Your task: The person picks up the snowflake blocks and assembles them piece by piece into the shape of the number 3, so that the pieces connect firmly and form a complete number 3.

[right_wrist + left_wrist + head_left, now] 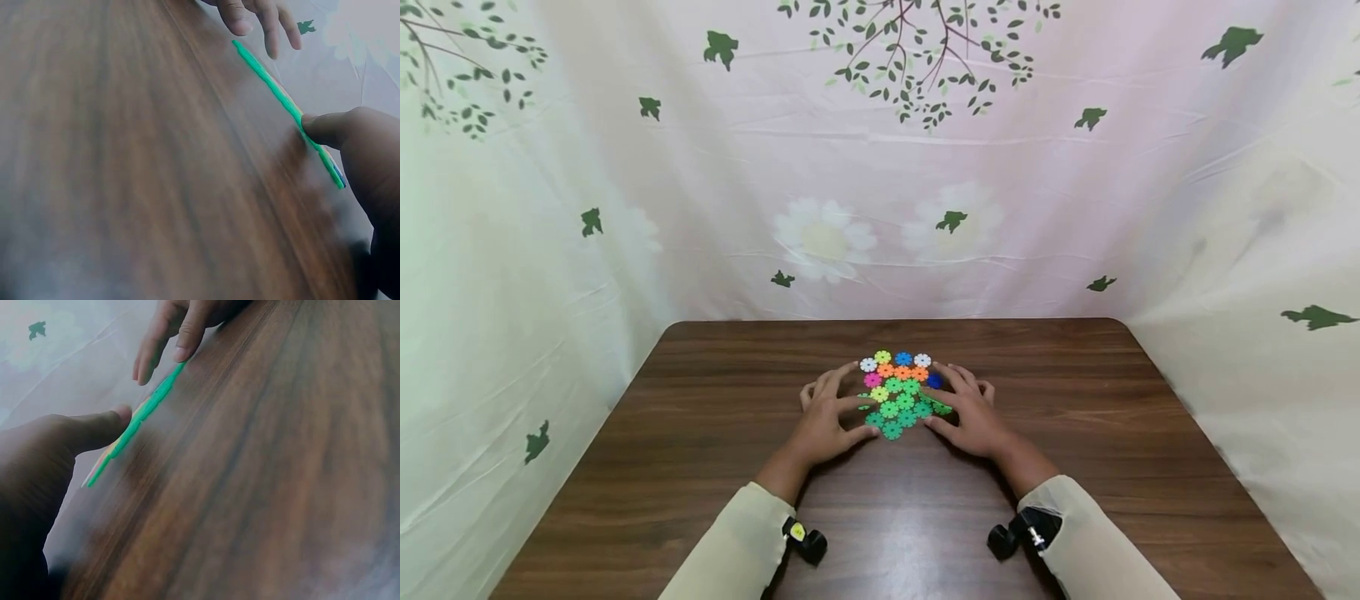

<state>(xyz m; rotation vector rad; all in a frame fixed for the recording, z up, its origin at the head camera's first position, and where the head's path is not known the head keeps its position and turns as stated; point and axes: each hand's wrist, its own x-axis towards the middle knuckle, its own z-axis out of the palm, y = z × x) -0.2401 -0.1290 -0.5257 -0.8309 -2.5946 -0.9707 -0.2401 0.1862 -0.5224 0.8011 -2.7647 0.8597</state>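
Spreading across the worktop [895, 533] toward its far side, a thin, flat patch of flower-shaped discs [906, 402] lies between the person's two hands. Along its far edge, from left to right, run a pale disc [868, 365], a yellow disc [883, 357], a blue disc [904, 358] and a white disc [922, 360]. Nearer comes a short row of orange discs [902, 372], with a pink disc [872, 380] just to the left and a dark blue disc [934, 381] just to the right. Green discs [892, 430] fill the near part, and a second yellow disc [879, 393] sits among them on the left.

The left hand [827, 418] is at the left side of the patch, fingers spread and lightly bent, its thumb at the near left edge. The right hand [972, 417] mirrors it on the right, fingers also spread, with one finger reaching over the green discs and its thumb at the near right edge. How firmly either thumb presses cannot be told.

Light sleeves [730, 542] cover both forearms, and a small black camera [811, 547] sits at each wrist. Past the far edge of the worktop hangs a pale curtain [880, 179] printed with leaves and flowers.
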